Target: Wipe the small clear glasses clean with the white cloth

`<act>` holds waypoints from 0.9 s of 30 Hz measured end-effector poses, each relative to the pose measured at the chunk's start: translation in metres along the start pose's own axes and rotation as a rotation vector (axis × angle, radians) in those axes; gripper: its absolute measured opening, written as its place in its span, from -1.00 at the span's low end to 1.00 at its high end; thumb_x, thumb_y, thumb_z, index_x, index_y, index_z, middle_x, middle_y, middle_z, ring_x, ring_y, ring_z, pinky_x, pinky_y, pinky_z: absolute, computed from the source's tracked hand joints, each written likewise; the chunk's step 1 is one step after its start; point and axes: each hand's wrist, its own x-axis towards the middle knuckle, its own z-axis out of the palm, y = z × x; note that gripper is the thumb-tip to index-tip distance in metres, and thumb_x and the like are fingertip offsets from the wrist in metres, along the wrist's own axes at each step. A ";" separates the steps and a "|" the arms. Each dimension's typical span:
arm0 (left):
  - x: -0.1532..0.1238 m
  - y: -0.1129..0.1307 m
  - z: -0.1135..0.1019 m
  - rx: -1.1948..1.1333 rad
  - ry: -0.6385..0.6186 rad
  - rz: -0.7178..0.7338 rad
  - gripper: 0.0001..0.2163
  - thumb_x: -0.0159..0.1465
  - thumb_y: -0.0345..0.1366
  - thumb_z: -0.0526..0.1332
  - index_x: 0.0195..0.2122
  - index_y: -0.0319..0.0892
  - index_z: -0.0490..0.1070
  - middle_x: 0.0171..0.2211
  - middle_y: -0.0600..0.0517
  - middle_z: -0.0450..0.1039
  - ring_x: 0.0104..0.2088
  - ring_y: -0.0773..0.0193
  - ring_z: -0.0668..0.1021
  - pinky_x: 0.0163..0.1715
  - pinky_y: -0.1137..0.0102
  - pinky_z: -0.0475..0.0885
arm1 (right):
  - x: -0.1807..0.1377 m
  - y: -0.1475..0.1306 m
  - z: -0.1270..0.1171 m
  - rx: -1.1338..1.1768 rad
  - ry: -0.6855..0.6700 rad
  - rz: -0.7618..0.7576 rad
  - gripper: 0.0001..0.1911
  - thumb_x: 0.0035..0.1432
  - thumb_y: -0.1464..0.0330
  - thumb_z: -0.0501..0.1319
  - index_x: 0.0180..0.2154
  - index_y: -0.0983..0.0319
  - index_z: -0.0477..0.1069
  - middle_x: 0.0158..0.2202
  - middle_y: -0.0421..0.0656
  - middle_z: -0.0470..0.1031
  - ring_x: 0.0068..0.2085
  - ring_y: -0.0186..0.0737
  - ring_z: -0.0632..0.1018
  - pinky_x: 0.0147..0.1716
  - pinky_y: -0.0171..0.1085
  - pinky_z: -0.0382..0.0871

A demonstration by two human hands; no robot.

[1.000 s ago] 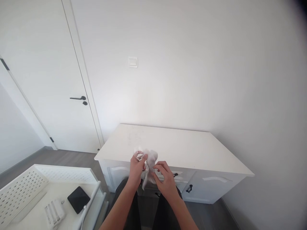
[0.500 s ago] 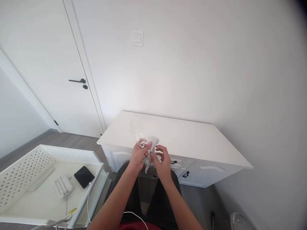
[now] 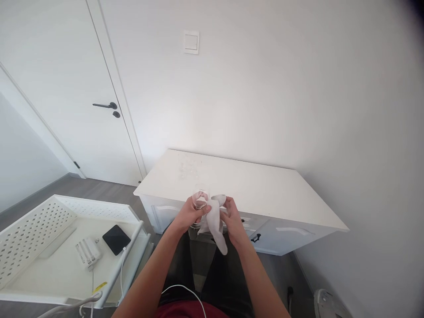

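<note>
My left hand (image 3: pixel 187 216) is wrapped around a small clear glass (image 3: pixel 199 201), its rim pointing up and away from me. A white cloth (image 3: pixel 216 220) is bunched against the glass, and my right hand (image 3: pixel 233 219) grips it, with a loose end hanging down below my fingers. Both hands meet just in front of the near edge of a white cabinet (image 3: pixel 265 194). Further back on the cabinet top stand a few more clear glasses (image 3: pixel 187 166), faint against the white surface.
A white perforated tray cart (image 3: pixel 49 247) stands at lower left, carrying a black phone (image 3: pixel 116 239), a white battery pack (image 3: pixel 86 252) and a white cable. A closed white door with a dark handle (image 3: pixel 106 106) is at left. A wall switch (image 3: pixel 191 42) sits above.
The view has tipped downward. My hands turned the glass so its rim faces up, and the cloth now hangs lower from my right hand.
</note>
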 end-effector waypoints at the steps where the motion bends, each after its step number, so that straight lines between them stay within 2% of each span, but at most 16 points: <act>1: 0.000 0.000 -0.002 0.028 -0.034 -0.009 -0.65 0.16 -0.06 0.44 -0.22 -0.10 0.33 -0.58 0.27 0.20 -0.68 0.51 0.17 -0.70 0.57 0.16 | -0.001 -0.001 -0.002 0.054 -0.081 0.074 -0.56 0.11 0.12 0.42 0.00 0.09 0.46 -0.03 -0.09 0.58 -0.12 -0.07 0.57 -0.14 -0.16 0.46; 3: 0.002 -0.003 -0.006 0.097 -0.007 -0.019 -0.65 0.16 -0.04 0.43 -0.23 -0.11 0.35 -0.57 0.24 0.24 -0.67 0.49 0.19 -0.71 0.56 0.17 | -0.002 0.001 -0.007 0.117 -0.225 0.199 -0.50 0.06 0.14 0.46 0.02 0.14 0.49 -0.08 -0.06 0.62 -0.11 -0.01 0.60 -0.12 -0.12 0.48; 4: 0.004 -0.005 -0.007 0.134 0.052 -0.023 -0.65 0.15 -0.03 0.43 -0.23 -0.11 0.37 -0.54 0.22 0.28 -0.66 0.48 0.21 -0.70 0.55 0.19 | -0.002 0.003 -0.011 0.120 -0.239 0.235 -0.51 0.07 0.14 0.45 0.00 0.18 0.51 -0.10 -0.04 0.64 -0.11 0.02 0.61 -0.12 -0.10 0.49; 5: 0.004 -0.008 -0.009 0.167 0.124 -0.030 -0.64 0.13 -0.02 0.44 -0.23 -0.11 0.39 -0.50 0.19 0.33 -0.64 0.47 0.25 -0.70 0.55 0.21 | 0.000 0.006 -0.015 0.108 -0.184 0.246 -0.53 0.07 0.13 0.44 -0.03 0.21 0.54 -0.13 -0.03 0.65 -0.12 0.04 0.62 -0.13 -0.07 0.50; 8: 0.005 -0.017 -0.014 0.215 0.289 -0.057 -0.61 0.16 0.03 0.40 -0.13 -0.11 0.45 -0.37 0.11 0.43 -0.60 0.44 0.34 -0.63 0.52 0.29 | 0.010 0.015 -0.036 0.048 0.190 0.192 -0.56 0.03 0.07 0.42 -0.17 0.24 0.57 -0.23 -0.01 0.66 -0.21 0.11 0.63 -0.26 -0.01 0.53; 10: 0.003 -0.020 -0.016 0.199 0.302 -0.066 -0.59 0.26 0.06 0.29 -0.01 -0.11 0.46 -0.40 0.10 0.43 -0.59 0.41 0.39 -0.55 0.49 0.34 | 0.019 0.019 -0.050 0.013 0.422 0.132 -0.56 0.06 -0.01 0.34 -0.20 0.20 0.55 -0.23 0.00 0.65 -0.22 0.14 0.63 -0.33 0.01 0.53; 12: 0.001 -0.020 -0.015 0.187 0.276 -0.059 -0.56 0.29 0.05 0.25 0.08 -0.11 0.47 -0.42 0.09 0.44 -0.57 0.37 0.43 -0.49 0.47 0.38 | 0.025 0.020 -0.058 -0.012 0.562 0.066 -0.55 0.16 -0.05 0.22 -0.10 0.13 0.51 -0.14 -0.01 0.64 -0.12 0.13 0.60 -0.30 0.00 0.52; 14: 0.000 -0.019 -0.014 0.251 0.229 -0.027 -0.53 0.22 -0.02 0.34 0.12 -0.08 0.49 -0.34 0.06 0.52 -0.57 0.34 0.46 -0.49 0.45 0.38 | 0.027 0.017 -0.055 -0.039 0.640 -0.005 -0.55 0.21 -0.01 0.17 0.02 0.09 0.46 -0.05 -0.05 0.61 -0.01 0.09 0.56 -0.18 -0.02 0.50; 15: -0.001 -0.018 -0.013 0.322 0.211 0.000 -0.53 0.15 -0.08 0.40 0.09 -0.05 0.53 -0.31 0.05 0.55 -0.57 0.33 0.47 -0.48 0.43 0.37 | 0.026 0.015 -0.049 -0.058 0.647 -0.044 -0.54 0.22 0.02 0.19 0.06 0.09 0.43 -0.01 -0.06 0.60 0.04 0.07 0.54 -0.10 -0.03 0.47; 17: -0.001 -0.017 -0.010 0.481 0.207 0.056 -0.60 0.01 -0.20 0.49 -0.07 0.01 0.64 -0.32 0.05 0.60 -0.56 0.29 0.46 -0.45 0.41 0.37 | 0.020 0.011 -0.030 -0.139 0.579 -0.123 -0.51 0.22 0.07 0.24 0.11 0.14 0.42 0.01 -0.07 0.59 0.06 0.05 0.52 -0.01 -0.05 0.40; 19: -0.003 -0.017 -0.009 0.576 0.245 0.092 -0.67 -0.08 -0.29 0.54 -0.23 0.04 0.69 -0.38 0.05 0.63 -0.54 0.25 0.45 -0.41 0.40 0.35 | 0.010 0.007 -0.011 -0.310 0.418 -0.184 -0.53 0.25 0.09 0.24 0.10 0.18 0.44 -0.05 -0.06 0.60 -0.04 0.03 0.54 -0.07 -0.09 0.39; 21: -0.005 -0.017 -0.007 0.591 0.283 0.100 -0.70 -0.10 -0.33 0.53 -0.29 0.07 0.70 -0.38 0.05 0.64 -0.53 0.23 0.44 -0.39 0.39 0.33 | -0.001 0.003 0.004 -0.425 0.352 -0.207 -0.61 0.29 0.09 0.21 0.03 0.18 0.46 -0.18 -0.09 0.61 -0.21 -0.03 0.54 -0.20 -0.16 0.38; 25: -0.013 -0.010 -0.006 0.644 0.305 0.137 -0.69 -0.02 -0.27 0.51 -0.21 0.13 0.70 -0.34 0.06 0.66 -0.50 0.21 0.45 -0.35 0.39 0.31 | -0.015 -0.006 0.007 -0.354 0.435 -0.252 -0.73 0.33 0.11 0.19 -0.12 0.16 0.42 -0.29 -0.18 0.52 -0.32 -0.16 0.47 -0.30 -0.25 0.31; 27: -0.018 -0.004 -0.006 0.675 0.314 0.170 -0.73 -0.01 -0.24 0.51 -0.24 0.13 0.71 -0.41 0.05 0.64 -0.50 0.19 0.45 -0.36 0.38 0.29 | -0.020 -0.013 -0.001 -0.349 0.309 -0.201 -0.75 0.32 0.12 0.21 -0.12 0.15 0.39 -0.38 -0.24 0.47 -0.38 -0.21 0.43 -0.33 -0.29 0.28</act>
